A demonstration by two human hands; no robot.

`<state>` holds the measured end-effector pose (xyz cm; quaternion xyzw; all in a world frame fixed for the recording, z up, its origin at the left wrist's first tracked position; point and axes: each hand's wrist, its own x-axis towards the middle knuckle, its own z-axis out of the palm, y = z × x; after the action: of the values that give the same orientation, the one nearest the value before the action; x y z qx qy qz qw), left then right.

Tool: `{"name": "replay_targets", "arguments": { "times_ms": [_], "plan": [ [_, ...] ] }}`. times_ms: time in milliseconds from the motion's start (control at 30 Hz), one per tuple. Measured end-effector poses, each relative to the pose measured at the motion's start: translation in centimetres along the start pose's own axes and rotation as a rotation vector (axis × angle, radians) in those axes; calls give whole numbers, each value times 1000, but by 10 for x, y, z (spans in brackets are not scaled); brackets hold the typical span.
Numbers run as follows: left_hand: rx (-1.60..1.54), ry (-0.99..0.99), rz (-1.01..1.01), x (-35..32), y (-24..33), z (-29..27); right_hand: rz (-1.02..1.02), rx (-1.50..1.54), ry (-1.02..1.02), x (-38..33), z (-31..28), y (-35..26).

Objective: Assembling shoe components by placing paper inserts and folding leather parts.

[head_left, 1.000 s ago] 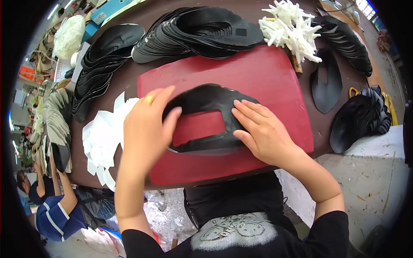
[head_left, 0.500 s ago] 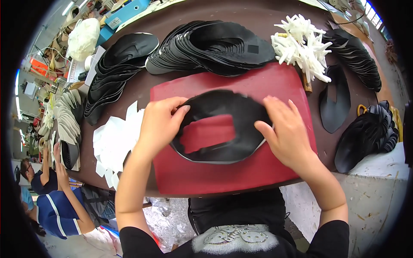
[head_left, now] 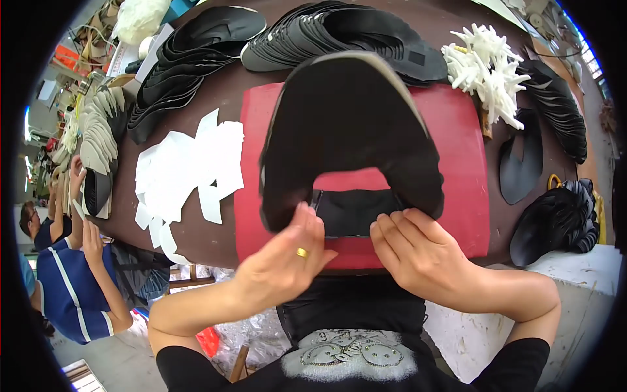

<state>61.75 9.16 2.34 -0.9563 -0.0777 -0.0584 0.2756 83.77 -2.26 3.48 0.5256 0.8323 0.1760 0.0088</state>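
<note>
A black shoe upper [head_left: 346,117] with a pale rim stands raised over a red mat [head_left: 460,150]. Its cut-out opening faces me, and the red shows through it. At the upper's lower left edge, my left hand [head_left: 284,258], wearing a gold ring, is closed on the material. My right hand [head_left: 424,251] grips the lower right edge, fingers bent together. Between the hands runs a dark strip of the same upper, low over the mat's near part. The fingertips are partly hidden behind the fabric.
White cut pieces [head_left: 170,173] lie left of the mat. Stacked black uppers [head_left: 294,49] line the far side. A white knobbly bundle [head_left: 486,75] stands far right, with a single black piece [head_left: 520,160] and bundled black pieces [head_left: 555,222] nearby. A co-worker [head_left: 72,281] sits at left.
The upper, lying flat before, is now tipped up with its rounded end away from me. Both hands have moved down to its near edge. My view has shifted slightly.
</note>
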Motion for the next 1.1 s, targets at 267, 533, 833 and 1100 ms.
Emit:
{"name": "replay_targets", "arguments": {
  "times_ms": [267, 533, 833, 1100],
  "plan": [
    [-226, 59, -47, 19, -10, 9, 138, 70, -277, 46, -9, -11],
    [-89, 178, -132, -10, 19, 45, 18, 3, -47, 27, 18, -15],
    [-57, 216, -250, -5, 28, 49, -84, -154, -65, 29, 16, -9],
    [-809, 334, -410, 19, -9, 14, 141, 184, 229, 35, -33, 4]
  ]
}}
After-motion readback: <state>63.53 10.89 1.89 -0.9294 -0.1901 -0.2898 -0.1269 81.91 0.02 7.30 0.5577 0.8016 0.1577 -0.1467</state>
